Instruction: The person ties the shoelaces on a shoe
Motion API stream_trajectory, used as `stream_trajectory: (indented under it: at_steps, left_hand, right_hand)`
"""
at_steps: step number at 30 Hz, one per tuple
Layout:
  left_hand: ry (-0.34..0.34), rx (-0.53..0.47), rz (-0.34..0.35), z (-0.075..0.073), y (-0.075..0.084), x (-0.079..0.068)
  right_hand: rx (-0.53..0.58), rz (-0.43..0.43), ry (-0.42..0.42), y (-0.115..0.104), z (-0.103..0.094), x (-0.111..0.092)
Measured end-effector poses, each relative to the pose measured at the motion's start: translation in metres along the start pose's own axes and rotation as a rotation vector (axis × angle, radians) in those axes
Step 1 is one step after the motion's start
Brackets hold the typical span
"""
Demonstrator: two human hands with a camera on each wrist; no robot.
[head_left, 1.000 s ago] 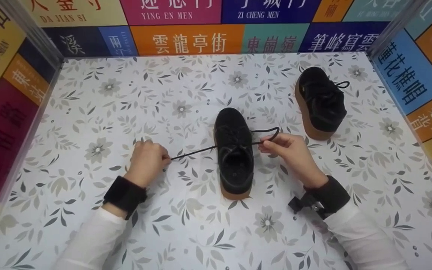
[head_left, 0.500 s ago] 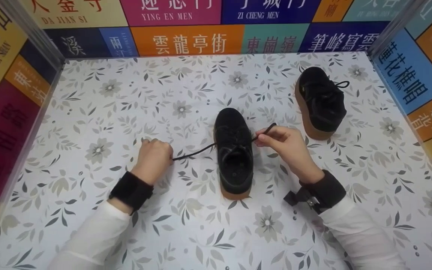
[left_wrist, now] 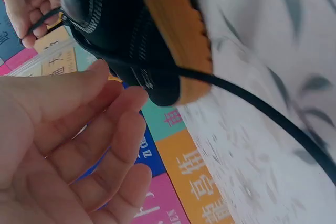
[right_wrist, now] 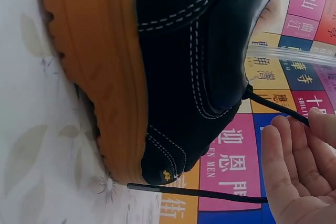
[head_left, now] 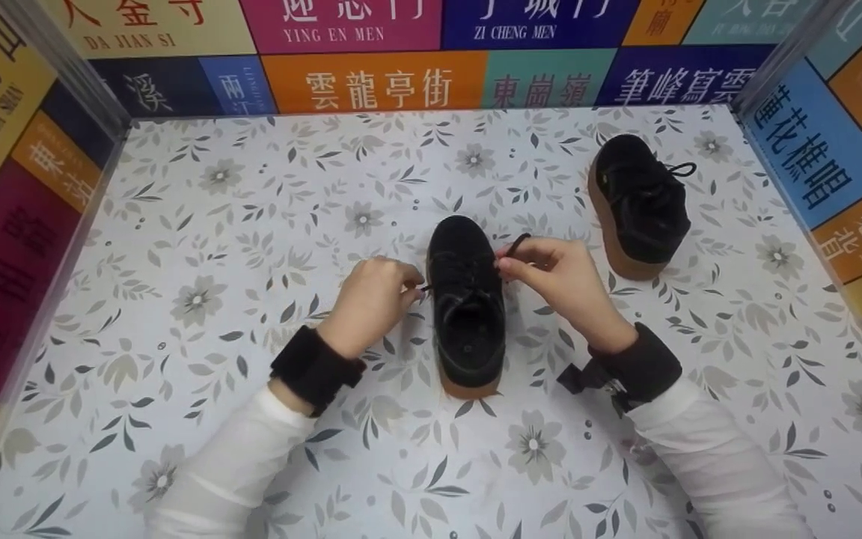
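A black low shoe [head_left: 468,352] with a tan sole stands in the middle, its toe pointing away. My left hand [head_left: 371,303] is at its left side; in the left wrist view its fingers are loosely bent next to the black shoelace [left_wrist: 252,98], with no grip on it showing. That lace end runs past the fingertips towards the table. On the shoe's other side, my right hand [head_left: 558,281] pinches the other shoelace end [right_wrist: 278,107] between thumb and fingers close to the eyelets. Its loose tip [right_wrist: 157,188] hangs out beyond the hand.
A second black shoe [head_left: 637,202] sits at the back right, with a loop of lace sticking out. The floral-covered table [head_left: 289,187] is bounded by colourful panels with printed characters [head_left: 375,82] at the back and both sides.
My left hand has moved right, from well left of the shoe to its side, and the taut lace has slackened. My right hand has shifted slightly forward and left, still pinching its lace.
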State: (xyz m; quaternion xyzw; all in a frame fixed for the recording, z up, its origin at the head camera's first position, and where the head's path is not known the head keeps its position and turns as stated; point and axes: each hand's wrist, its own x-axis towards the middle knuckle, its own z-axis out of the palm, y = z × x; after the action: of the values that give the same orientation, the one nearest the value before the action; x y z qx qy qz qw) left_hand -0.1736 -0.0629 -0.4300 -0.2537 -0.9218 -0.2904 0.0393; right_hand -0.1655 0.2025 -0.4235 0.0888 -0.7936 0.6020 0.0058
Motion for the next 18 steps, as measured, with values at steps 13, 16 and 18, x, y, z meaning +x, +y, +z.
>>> stream_trajectory:
  at_steps: [13, 16, 18]
  left_hand:
    - [0.039, -0.074, -0.023, 0.019, 0.009, 0.016]
    - [0.060, -0.086, -0.025, 0.021, 0.007, 0.016]
    - [0.073, -0.091, -0.021, 0.023, 0.006, 0.016]
  right_hand:
    - [-0.062, -0.038, 0.007, -0.005, 0.006, 0.008]
    - [-0.077, -0.033, 0.010, -0.006, 0.006, 0.009]
    - [-0.079, -0.026, 0.011, -0.006, 0.007, 0.010]
